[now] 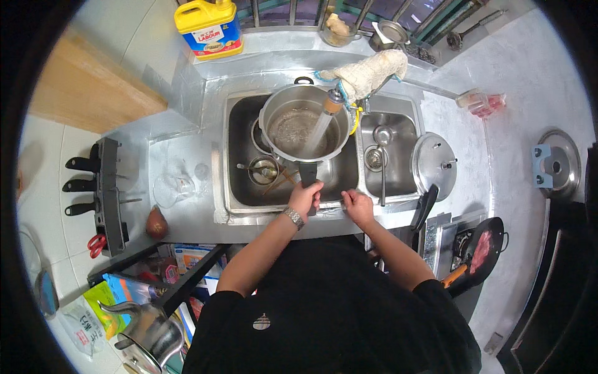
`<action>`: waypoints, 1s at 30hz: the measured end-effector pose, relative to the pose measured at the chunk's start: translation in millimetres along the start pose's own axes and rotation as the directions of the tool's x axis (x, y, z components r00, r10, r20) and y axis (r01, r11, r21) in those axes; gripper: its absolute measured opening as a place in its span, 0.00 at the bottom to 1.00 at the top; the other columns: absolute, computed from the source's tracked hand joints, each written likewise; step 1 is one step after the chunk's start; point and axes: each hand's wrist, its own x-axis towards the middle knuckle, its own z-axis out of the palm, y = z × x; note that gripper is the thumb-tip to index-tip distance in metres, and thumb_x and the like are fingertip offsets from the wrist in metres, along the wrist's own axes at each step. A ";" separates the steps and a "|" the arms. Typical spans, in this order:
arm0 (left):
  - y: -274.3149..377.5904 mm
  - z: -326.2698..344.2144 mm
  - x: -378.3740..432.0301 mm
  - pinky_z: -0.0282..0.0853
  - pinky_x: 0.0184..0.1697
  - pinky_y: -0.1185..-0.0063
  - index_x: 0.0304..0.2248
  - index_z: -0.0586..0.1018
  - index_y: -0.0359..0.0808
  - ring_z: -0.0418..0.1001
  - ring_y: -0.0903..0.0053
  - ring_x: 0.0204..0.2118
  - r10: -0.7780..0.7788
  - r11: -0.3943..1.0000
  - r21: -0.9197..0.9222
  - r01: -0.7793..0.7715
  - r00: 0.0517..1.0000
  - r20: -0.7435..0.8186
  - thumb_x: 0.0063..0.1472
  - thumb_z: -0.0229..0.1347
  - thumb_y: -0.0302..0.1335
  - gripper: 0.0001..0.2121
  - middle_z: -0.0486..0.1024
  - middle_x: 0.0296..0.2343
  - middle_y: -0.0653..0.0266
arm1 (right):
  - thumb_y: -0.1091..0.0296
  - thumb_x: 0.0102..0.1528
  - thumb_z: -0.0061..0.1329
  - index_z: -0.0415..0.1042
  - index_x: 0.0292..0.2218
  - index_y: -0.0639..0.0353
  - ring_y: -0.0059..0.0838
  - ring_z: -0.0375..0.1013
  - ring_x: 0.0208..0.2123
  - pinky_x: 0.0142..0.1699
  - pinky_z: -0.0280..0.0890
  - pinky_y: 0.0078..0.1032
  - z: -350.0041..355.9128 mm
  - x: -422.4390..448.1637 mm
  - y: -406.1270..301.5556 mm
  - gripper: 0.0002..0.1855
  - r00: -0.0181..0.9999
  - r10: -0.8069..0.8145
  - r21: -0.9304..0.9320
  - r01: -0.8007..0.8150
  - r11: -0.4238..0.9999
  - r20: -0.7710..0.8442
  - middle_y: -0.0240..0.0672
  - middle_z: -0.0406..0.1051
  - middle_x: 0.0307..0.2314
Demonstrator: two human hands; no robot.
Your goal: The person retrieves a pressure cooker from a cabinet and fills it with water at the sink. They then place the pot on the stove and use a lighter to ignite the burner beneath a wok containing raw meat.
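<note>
My left hand (304, 198) grips the black handle of a metal pressure cooker pot (265, 135) over the large basin of a double steel sink (292, 198). Water runs from a faucet (333, 99) into the pot, where some water stands. A cloth (373, 75) is draped over the faucet. My right hand (358, 205) is curled near the sink's front edge, right of the pot handle; whether anything is inside its fingers cannot be told. Under and beside the pot, the basin holds a small metal bowl (264, 169) and chopsticks (281, 182).
A ladle (383, 159) lies in the small basin. The pot lid (434, 166) rests at its right. Farther right, a wok (488, 262) holds meat. A glass cup (173, 189), an onion (157, 224) and a knife rack (106, 196) are at left; a yellow jug (210, 30) stands behind.
</note>
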 end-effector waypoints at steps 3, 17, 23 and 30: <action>-1.2 -5.4 3.7 0.58 0.16 0.81 0.34 0.71 0.39 0.60 0.84 0.13 -0.004 1.000 -0.015 0.004 1.000 0.006 0.58 0.57 0.30 0.08 0.65 0.16 0.73 | 0.56 0.58 0.47 0.70 0.23 0.58 0.50 0.73 0.25 0.31 0.66 0.44 4.9 -0.1 -1.3 0.16 0.999 -0.011 -0.044 0.010 0.999 -0.032 0.46 0.72 0.20; 2.4 -4.1 1.0 0.59 0.16 0.80 0.34 0.72 0.37 0.60 0.83 0.13 -0.009 1.000 -0.003 0.009 0.999 -0.034 0.58 0.57 0.30 0.09 0.65 0.15 0.73 | 0.57 0.56 0.49 0.68 0.21 0.57 0.49 0.72 0.23 0.29 0.66 0.44 9.3 0.2 -1.3 0.16 0.995 -0.022 -0.086 0.014 0.996 -0.093 0.44 0.71 0.17; -0.7 -9.3 3.1 0.58 0.17 0.80 0.35 0.71 0.39 0.60 0.83 0.13 -0.023 0.999 -0.023 0.023 1.000 -0.004 0.58 0.58 0.31 0.09 0.65 0.16 0.73 | 0.57 0.56 0.49 0.68 0.21 0.57 0.48 0.72 0.22 0.28 0.66 0.43 4.7 1.7 -8.1 0.16 0.993 -0.045 -0.047 0.040 0.998 -0.113 0.43 0.71 0.17; 0.7 -9.0 3.0 0.59 0.18 0.80 0.35 0.71 0.39 0.61 0.83 0.14 -0.038 0.999 -0.033 0.039 0.999 0.008 0.58 0.57 0.30 0.09 0.66 0.16 0.73 | 0.57 0.57 0.48 0.69 0.23 0.56 0.48 0.73 0.23 0.28 0.66 0.43 2.4 2.2 -9.9 0.15 0.997 -0.018 -0.053 0.014 0.999 -0.076 0.43 0.72 0.19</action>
